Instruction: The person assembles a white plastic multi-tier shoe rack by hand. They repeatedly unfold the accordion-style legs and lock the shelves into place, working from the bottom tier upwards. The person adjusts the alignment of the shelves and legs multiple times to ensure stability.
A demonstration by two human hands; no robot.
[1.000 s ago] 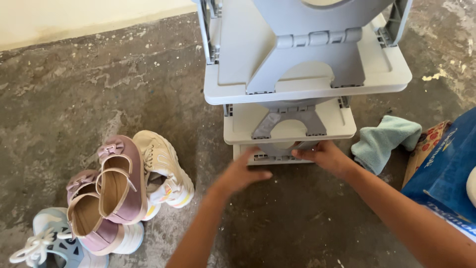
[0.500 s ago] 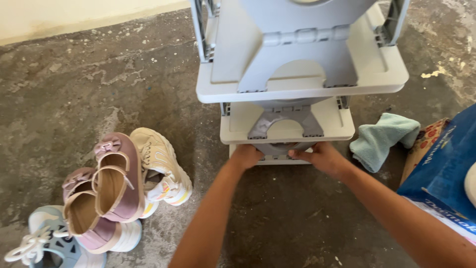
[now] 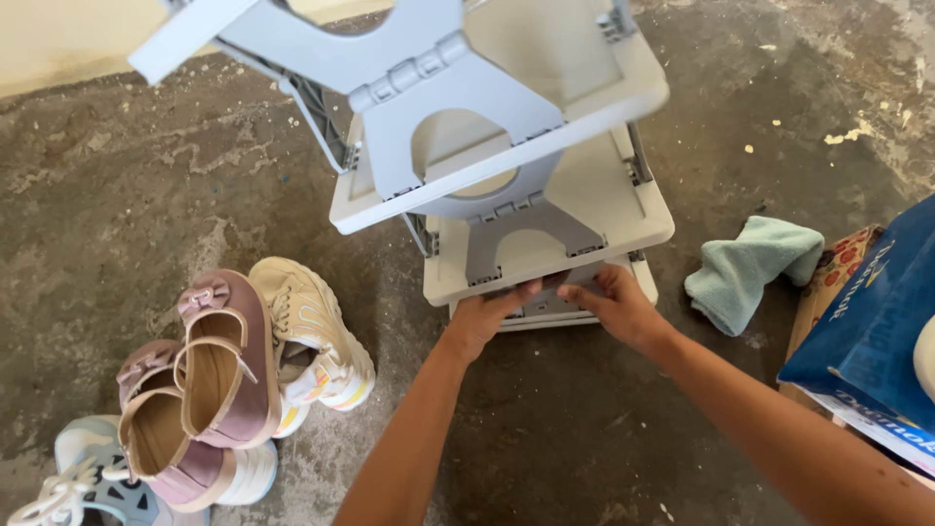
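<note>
Two hands: left hand (image 3: 484, 317) and right hand (image 3: 616, 304) gripping bottom tier of grey folding rack (image 3: 545, 209), on concrete floor (image 3: 146, 195).
Rack: leaning, top tier swung left.
Risk: likely toppling onto shoes (image 3: 219, 375) if tilted further.
Right: green cloth (image 3: 755, 268).

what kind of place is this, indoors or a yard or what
Probably a home storage corner or entryway: a bare, stained concrete floor, a grey plastic tiered shoe rack held at its base by both hands, and a heap of pink and white shoes.
</note>
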